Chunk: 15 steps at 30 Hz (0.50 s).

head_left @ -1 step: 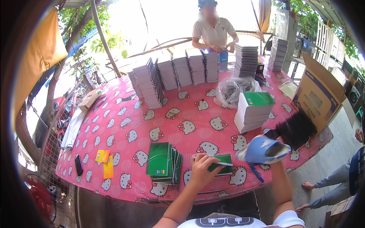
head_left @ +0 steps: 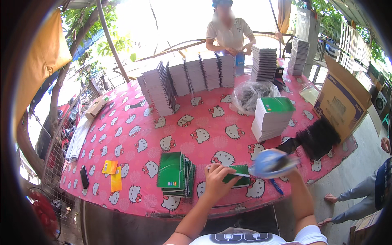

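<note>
My left hand (head_left: pixel 217 179) grips a small green spiral notebook (head_left: pixel 239 179) at the table's near edge, fingers curled over its left end. A thin white strip (head_left: pixel 241 174) lies across the notebook beside my fingertips; I cannot make out what it is. In my right hand (head_left: pixel 293 173), just right of the notebook, is a blue slipper (head_left: pixel 269 164), smeared by motion, and most of those fingers are hidden behind it. Left of my left hand stands a short stack of green spiral notebooks (head_left: pixel 170 169). A blue pen (head_left: pixel 276 186) lies below the slipper.
Tall notebook stacks (head_left: pixel 198 75) line the far side. A person (head_left: pixel 229 34) stands behind them. At right are a green-topped paper stack (head_left: pixel 271 118), a clear plastic bag (head_left: pixel 251 98), black spiral coils (head_left: pixel 318 139) and a cardboard box (head_left: pixel 341 98). A phone (head_left: pixel 84 177) and yellow cards (head_left: pixel 116 179) lie left.
The slipper in my right hand has swung left and slightly down toward the notebook, tilting and blurring. My left hand stays on the notebook.
</note>
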{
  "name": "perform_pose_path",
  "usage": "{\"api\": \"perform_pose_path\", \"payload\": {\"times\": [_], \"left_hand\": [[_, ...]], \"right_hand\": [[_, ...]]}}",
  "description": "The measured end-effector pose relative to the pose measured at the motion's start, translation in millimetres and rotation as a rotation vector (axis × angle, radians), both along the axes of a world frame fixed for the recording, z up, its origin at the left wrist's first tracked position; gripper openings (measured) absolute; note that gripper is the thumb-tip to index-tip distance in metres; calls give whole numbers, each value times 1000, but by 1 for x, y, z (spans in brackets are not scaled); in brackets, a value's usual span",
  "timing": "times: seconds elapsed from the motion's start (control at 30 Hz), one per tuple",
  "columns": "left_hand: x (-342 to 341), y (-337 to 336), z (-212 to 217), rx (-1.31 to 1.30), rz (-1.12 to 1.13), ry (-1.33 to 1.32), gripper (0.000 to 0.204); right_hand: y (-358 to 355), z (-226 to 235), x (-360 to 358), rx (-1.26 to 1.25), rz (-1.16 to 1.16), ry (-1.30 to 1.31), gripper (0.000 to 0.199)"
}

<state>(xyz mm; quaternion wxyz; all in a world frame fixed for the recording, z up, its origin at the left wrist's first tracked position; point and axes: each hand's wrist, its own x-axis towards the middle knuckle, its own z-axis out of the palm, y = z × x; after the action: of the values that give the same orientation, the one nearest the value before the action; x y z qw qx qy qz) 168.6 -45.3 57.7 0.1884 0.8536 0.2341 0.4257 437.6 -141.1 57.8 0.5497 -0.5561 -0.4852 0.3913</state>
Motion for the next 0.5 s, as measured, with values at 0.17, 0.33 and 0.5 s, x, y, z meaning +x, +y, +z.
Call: {"api": "perform_pose_path", "payload": {"times": [0.17, 0.33, 0.5], "left_hand": [[-1, 0, 7, -104, -17, -32, 36], [-8, 10, 9, -21, 21, -23, 42], [-17, 15, -16, -501, 5, -262, 37]], "right_hand": [[4, 3, -8, 19, 32, 187, 32], [26, 20, -28, 136, -78, -390, 18], [39, 19, -34, 20, 9, -392, 22]]}}
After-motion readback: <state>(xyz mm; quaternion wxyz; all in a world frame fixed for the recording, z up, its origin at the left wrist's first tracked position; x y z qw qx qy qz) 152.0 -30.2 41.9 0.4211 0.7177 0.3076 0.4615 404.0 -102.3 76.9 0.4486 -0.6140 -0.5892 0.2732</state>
